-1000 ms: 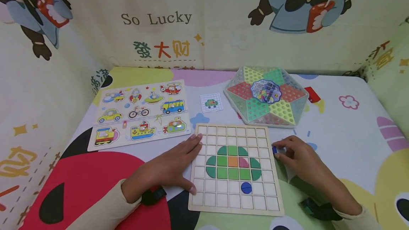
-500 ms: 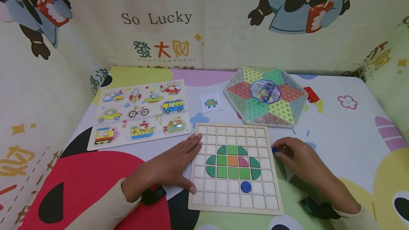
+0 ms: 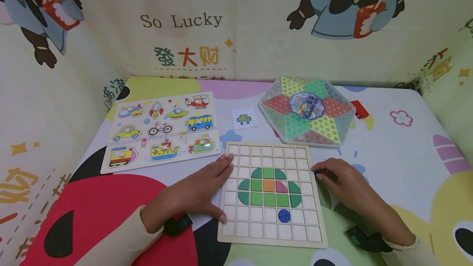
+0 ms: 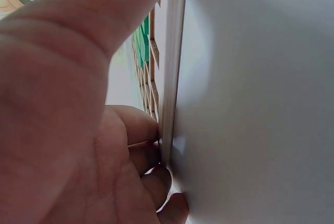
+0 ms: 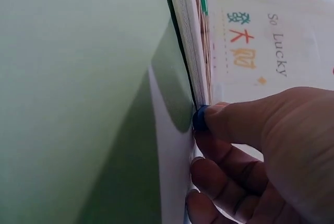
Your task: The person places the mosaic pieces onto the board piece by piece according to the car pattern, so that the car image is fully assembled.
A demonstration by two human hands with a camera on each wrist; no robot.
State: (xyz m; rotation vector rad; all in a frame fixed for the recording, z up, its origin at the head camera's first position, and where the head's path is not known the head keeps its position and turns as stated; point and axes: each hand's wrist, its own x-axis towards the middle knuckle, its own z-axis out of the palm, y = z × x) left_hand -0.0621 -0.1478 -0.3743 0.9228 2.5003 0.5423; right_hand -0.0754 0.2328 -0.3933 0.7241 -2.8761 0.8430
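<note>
A wooden grid board [image 3: 244, 150] lies on the table, with green, orange and pink tiles set in a rounded shape in its middle. A blue disc made of two halves [image 3: 284, 216] sits lower on the grid. My left hand [image 3: 194, 196] rests along the board's left edge, fingers extended and thumb spread, touching the rim [image 4: 169, 78]. At the right edge, my right hand [image 3: 341, 182] pinches a small blue piece [image 5: 199, 118] between thumb and finger, close against the board's side. Fingers cover much of that piece, so its full shape is hidden.
A small pattern card [image 3: 244, 118] lies behind the board. To the left is a vehicle picture puzzle [image 3: 173, 132]. A clear hexagonal box with a coloured star board [image 3: 349, 128] stands behind at the right. Printed curtains [image 3: 258, 52] hang around the table.
The right hand has shifted slightly left with the blue piece, closer to the board's right edge. The left hand keeps its place on the left edge.
</note>
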